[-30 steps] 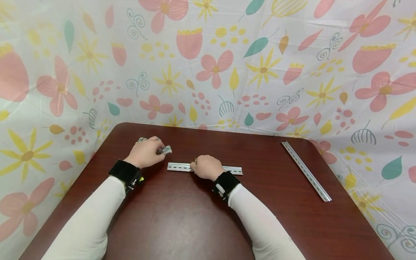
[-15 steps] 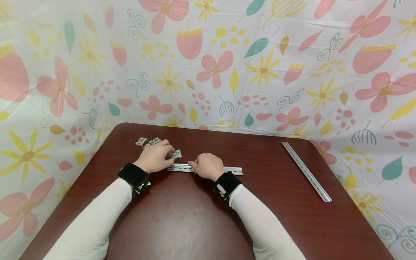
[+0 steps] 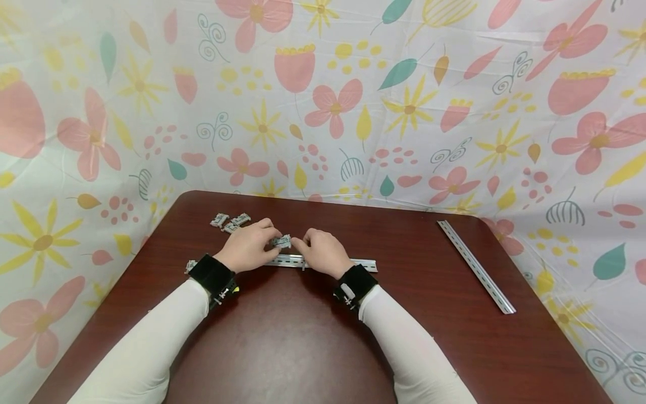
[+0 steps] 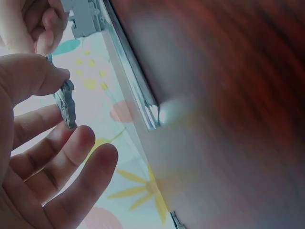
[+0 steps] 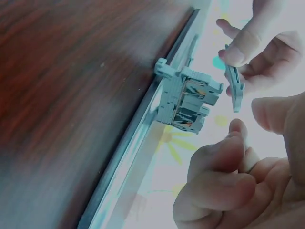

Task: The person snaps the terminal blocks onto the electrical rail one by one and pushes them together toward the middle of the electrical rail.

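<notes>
Nearest are the two white sleeves and black wristbands, and just beside the left band a small grey piece sits on the table, partly hidden. Beyond it a slotted metal rail runs left to right under the hands, carrying a grey block of upright modules near its middle. The left hand pinches a thin grey module between thumb and fingertips, above the far side of the rail and apart from it. The right hand holds nothing; its thumb stands away from its fingers just beside the module's free end. For a clean pass between the hands, the right thumb and forefinger would best take that bare end squarely, with the left pinch easing only once they have it; keeping the module upright and its foot uncovered should help any seating. Farther left lie loose grey pieces; well to the right, a second rail slants away toward the flowered cloth.
</notes>
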`<control>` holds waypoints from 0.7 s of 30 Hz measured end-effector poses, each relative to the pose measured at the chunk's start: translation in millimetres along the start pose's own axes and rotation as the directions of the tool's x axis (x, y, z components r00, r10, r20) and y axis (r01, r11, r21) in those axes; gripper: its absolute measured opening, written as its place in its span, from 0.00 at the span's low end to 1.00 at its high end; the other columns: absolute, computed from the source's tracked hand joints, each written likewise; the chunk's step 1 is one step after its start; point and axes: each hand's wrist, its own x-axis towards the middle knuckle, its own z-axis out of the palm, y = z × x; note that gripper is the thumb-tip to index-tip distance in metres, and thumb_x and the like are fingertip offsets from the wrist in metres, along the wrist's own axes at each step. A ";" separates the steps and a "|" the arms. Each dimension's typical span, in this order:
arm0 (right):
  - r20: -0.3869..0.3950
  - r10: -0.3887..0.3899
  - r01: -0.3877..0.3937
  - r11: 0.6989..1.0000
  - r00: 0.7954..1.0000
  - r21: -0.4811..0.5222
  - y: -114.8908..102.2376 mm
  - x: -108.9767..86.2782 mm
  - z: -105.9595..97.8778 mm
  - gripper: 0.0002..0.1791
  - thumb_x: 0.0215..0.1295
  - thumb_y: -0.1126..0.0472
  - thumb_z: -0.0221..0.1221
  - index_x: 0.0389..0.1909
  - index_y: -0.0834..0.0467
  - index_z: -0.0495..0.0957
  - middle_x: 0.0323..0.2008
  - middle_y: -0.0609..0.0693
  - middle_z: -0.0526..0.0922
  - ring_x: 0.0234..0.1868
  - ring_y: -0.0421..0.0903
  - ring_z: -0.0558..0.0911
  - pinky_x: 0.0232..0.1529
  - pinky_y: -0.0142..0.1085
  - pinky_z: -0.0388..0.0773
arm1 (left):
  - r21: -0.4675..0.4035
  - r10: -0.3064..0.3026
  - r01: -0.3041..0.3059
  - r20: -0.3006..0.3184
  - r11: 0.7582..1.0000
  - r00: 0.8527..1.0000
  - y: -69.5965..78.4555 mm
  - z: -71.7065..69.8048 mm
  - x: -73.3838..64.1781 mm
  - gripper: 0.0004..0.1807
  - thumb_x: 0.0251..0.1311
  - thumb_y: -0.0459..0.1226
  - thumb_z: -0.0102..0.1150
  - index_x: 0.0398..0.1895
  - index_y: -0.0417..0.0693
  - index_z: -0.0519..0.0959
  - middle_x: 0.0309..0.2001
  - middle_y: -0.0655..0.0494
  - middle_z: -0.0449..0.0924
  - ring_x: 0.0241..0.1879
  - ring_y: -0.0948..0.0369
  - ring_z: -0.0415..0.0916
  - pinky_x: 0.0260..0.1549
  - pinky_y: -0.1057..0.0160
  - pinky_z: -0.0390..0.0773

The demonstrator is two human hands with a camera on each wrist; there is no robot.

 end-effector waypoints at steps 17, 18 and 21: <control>0.061 -0.071 0.056 0.974 0.996 0.221 1.5 0.1 -3.6 0.20 0.89 0.44 0.53 0.45 0.55 0.82 0.29 0.48 0.79 0.26 0.45 0.77 0.35 0.38 0.72 | 0.005 0.133 -0.133 -0.115 0.991 0.984 15.5 -5.7 1.8 0.13 0.69 0.40 0.76 0.54 0.48 0.91 0.45 0.59 0.79 0.28 0.66 0.73 0.19 0.66 0.69; 0.063 -0.080 0.063 0.971 0.995 0.230 1.8 0.3 -3.5 0.20 0.89 0.45 0.53 0.44 0.56 0.82 0.28 0.48 0.77 0.26 0.45 0.76 0.34 0.38 0.71 | 0.006 0.141 -0.142 -0.124 0.990 0.982 15.9 -6.0 1.9 0.13 0.69 0.39 0.76 0.53 0.48 0.91 0.45 0.59 0.79 0.28 0.65 0.73 0.18 0.66 0.69; 0.068 -0.096 0.076 0.965 0.993 0.250 3.1 0.8 -3.0 0.20 0.90 0.46 0.52 0.41 0.57 0.80 0.26 0.47 0.74 0.25 0.44 0.73 0.34 0.38 0.70 | 0.013 0.156 -0.156 -0.143 0.988 0.977 16.2 -5.8 1.9 0.12 0.68 0.39 0.77 0.52 0.47 0.91 0.45 0.58 0.79 0.28 0.65 0.74 0.18 0.66 0.70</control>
